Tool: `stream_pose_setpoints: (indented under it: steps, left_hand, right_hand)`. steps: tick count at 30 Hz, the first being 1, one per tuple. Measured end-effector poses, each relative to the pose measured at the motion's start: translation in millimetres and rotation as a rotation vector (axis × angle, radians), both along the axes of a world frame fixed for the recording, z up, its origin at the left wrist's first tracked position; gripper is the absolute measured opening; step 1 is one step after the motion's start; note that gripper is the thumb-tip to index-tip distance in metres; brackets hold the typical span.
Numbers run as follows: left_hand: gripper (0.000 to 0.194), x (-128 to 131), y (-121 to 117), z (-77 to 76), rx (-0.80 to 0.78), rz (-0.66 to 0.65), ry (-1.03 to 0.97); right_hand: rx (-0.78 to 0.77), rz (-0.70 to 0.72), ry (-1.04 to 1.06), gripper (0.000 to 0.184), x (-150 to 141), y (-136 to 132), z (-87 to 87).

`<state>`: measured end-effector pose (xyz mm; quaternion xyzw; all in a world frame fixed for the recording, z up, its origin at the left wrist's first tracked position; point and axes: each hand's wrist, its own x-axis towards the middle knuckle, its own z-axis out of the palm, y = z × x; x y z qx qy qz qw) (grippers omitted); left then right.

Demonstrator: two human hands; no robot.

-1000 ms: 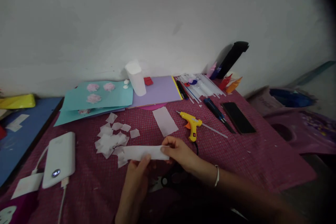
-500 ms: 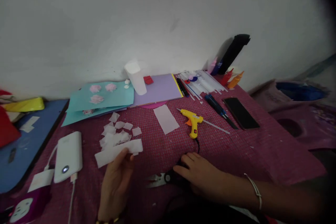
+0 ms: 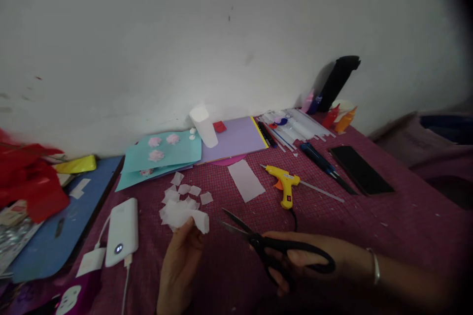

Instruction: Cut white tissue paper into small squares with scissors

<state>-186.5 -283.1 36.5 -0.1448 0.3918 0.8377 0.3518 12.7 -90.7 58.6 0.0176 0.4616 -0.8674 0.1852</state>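
Note:
Between the thumb and fingers of my left hand (image 3: pixel 181 263) is a strip of thin white paper (image 3: pixel 200 220), its right end curling down. My right hand (image 3: pixel 291 258) grips black-handled scissors (image 3: pixel 254 238) by the loops. Their blades are parted and point left at the strip, a little apart from it. Small cut white paper squares (image 3: pixel 173 203) lie in a loose heap just beyond my left hand. A flat white paper piece (image 3: pixel 246 180) rests further back, left of the yellow glue gun (image 3: pixel 283 182).
A power bank (image 3: pixel 123 231) with cables stands at left, near a blue board (image 3: pixel 84 206). Teal sheets (image 3: pixel 185 150) with pink paper flowers (image 3: pixel 155 156) lie at the back. On the right are a phone (image 3: pixel 360 170), glue sticks (image 3: pixel 301 125) and paint bottles (image 3: pixel 345 119).
My right hand has picked up the scissors from the table and opened their blades towards the strip. The strip has turned in my left hand. The view has shifted left.

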Motion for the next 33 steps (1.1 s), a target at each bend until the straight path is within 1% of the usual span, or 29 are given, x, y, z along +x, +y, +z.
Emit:
stream_pose_setpoints:
  steps: [3, 5, 7, 10, 14, 16, 18, 20, 22, 26, 33]
  left_hand:
    - [0.013, -0.9, -0.8, -7.2, -0.019, -0.008, 0.067]
    - [0.013, -2.0, -1.3, -10.8, -0.032, 0.005, 0.105]
    - [0.014, -2.6, -1.2, -12.6, -0.042, 0.005, 0.132]
    - [0.017, -0.9, 0.5, -12.4, -0.074, -0.02, 0.165]
    - [0.025, 6.3, 5.0, -9.1, -0.158, -0.007, 0.225]
    - [0.028, 9.9, 6.9, -6.8, -0.197, -0.022, 0.237]
    - [0.029, 11.9, 7.6, -4.5, -0.217, -0.047, 0.227]
    - [0.028, 12.1, 6.9, -2.9, -0.208, -0.035, 0.213]
    - [0.026, 11.1, 4.9, -2.8, -0.184, -0.015, 0.206]
    - [0.028, 10.1, 2.0, -5.2, -0.149, -0.037, 0.187]
    - [0.031, 15.4, 7.8, -3.1, -0.145, -0.093, 0.153]
  right_hand:
    - [-0.138, -0.02, -0.028, 0.06, -2.0, -5.4, -18.1]
    - [-0.158, -0.014, -0.025, 0.063, -2.8, -6.8, -25.9]
    - [-0.154, -0.011, -0.004, 0.064, -2.8, -7.1, -28.6]
    - [-0.162, -0.035, -0.003, 0.062, -2.3, -7.2, -28.3]
    - [-0.169, -0.019, 0.014, 0.064, -3.2, -7.7, -32.0]
    - [-0.169, -0.009, 0.027, 0.065, -3.8, -7.6, -34.7]
    - [-0.169, 0.004, 0.022, 0.065, -3.5, -7.3, -35.0]
    - [-0.185, 0.002, 0.001, 0.065, -1.7, -7.5, -32.4]
    - [-0.206, -0.025, -0.027, 0.064, 1.2, -8.7, -27.8]
    - [-0.216, -0.091, -0.06, 0.057, 5.8, -12.9, -20.5]
    - [-0.164, -0.105, -0.032, 0.064, 2.4, -15.3, -21.8]
